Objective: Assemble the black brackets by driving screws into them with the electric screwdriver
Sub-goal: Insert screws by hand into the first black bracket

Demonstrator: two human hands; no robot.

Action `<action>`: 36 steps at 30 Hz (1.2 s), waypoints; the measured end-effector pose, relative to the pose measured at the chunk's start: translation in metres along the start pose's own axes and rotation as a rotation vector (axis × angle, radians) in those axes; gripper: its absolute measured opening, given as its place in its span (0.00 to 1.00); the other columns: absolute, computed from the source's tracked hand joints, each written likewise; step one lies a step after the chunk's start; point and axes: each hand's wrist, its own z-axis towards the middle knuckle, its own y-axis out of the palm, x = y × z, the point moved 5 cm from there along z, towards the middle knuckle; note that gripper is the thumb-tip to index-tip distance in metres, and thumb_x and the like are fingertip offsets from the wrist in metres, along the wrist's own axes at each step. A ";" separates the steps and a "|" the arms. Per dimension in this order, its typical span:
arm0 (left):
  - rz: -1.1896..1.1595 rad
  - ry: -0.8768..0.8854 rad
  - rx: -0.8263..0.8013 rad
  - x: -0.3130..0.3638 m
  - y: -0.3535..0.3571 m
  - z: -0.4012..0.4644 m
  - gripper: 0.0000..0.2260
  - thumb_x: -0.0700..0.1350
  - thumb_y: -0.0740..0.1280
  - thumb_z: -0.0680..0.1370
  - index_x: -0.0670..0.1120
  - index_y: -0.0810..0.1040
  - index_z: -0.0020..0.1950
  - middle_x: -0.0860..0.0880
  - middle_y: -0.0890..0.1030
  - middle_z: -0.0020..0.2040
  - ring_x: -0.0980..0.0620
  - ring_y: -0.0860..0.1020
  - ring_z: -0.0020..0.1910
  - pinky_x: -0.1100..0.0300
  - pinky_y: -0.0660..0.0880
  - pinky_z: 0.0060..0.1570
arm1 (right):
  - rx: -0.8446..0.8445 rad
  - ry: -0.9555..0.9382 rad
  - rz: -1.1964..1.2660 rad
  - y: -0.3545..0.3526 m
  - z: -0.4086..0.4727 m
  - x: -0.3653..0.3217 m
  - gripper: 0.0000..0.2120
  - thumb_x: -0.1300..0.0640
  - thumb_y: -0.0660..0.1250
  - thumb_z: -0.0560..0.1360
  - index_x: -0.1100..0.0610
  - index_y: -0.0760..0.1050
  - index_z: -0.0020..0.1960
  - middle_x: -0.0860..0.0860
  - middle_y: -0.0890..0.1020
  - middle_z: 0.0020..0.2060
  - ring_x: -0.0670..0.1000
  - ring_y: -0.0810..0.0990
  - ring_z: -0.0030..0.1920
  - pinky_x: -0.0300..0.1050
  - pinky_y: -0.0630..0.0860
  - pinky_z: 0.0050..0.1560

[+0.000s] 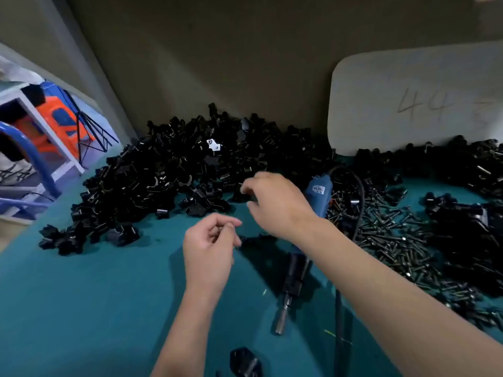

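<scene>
One electric screwdriver (296, 257) lying flat, bit toward viewer, right hand (272, 202) pinching bracket (251, 197).

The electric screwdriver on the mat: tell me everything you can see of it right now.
The electric screwdriver lies flat on the teal mat, unheld. Its blue, plastic-looking body with a small label points away toward the bracket pile; a black collar and a silvery metal bit holder point toward the person. A black cord leaves its far end and loops back along its right side. The right forearm crosses above its middle, hiding part of the body. Screws lie scattered just to its right.
</scene>
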 end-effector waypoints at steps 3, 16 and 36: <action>0.028 0.033 0.019 0.003 0.007 0.008 0.13 0.32 0.64 0.78 0.46 0.83 0.41 0.50 0.79 0.28 0.53 0.69 0.23 0.60 0.67 0.27 | -0.127 -0.017 -0.173 0.021 0.015 -0.009 0.28 0.64 0.70 0.76 0.50 0.71 0.75 0.53 0.70 0.69 0.57 0.65 0.70 0.55 0.79 0.57; 0.112 0.165 -0.125 0.011 0.018 0.005 0.24 0.43 0.73 0.76 0.56 0.74 0.70 0.58 0.80 0.58 0.58 0.81 0.53 0.58 0.79 0.50 | 0.325 0.296 0.461 -0.033 -0.044 0.002 0.12 0.44 0.80 0.70 0.52 0.84 0.42 0.47 0.84 0.34 0.47 0.80 0.36 0.45 0.78 0.40; -0.238 0.021 -0.353 0.015 0.065 -0.028 0.24 0.30 0.78 0.71 0.52 0.84 0.61 0.53 0.85 0.55 0.47 0.87 0.46 0.59 0.83 0.48 | 0.157 0.660 -0.255 -0.077 -0.103 0.159 0.11 0.75 0.67 0.74 0.66 0.84 0.52 0.64 0.85 0.47 0.66 0.84 0.48 0.60 0.84 0.48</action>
